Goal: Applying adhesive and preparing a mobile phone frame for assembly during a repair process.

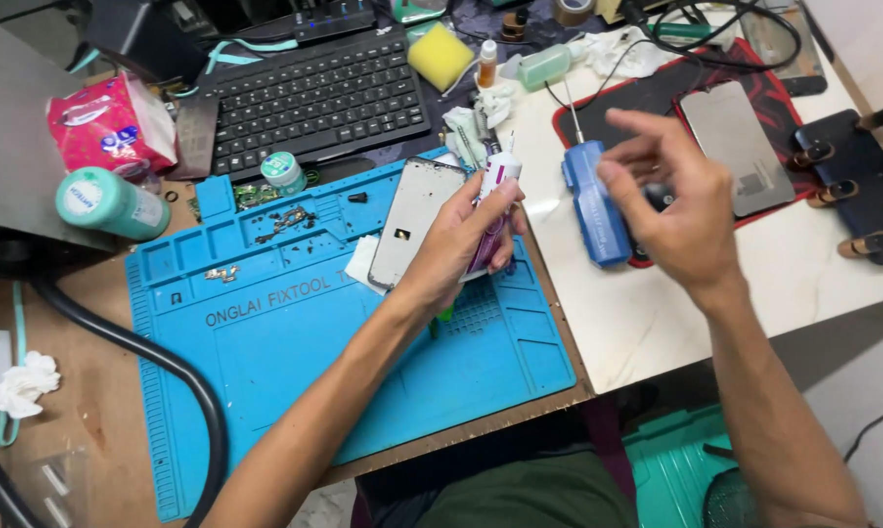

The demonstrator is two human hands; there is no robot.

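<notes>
The left hand [461,240] has a closed grip on two things at once: a phone frame [414,223] with its bare metal back showing, and a white-and-purple glue tube [493,210] pinched along its right edge, over the blue repair mat [314,362] near the tabletop's middle. The right hand [676,200] hangs loosely open, holding nothing, just beside the blue electric screwdriver [593,210]. Loose screws [285,223] lie on the mat, and a separate screen panel [737,147] lies at the right, so the phone looks opened, with gluing and reassembly seemingly left.
</notes>
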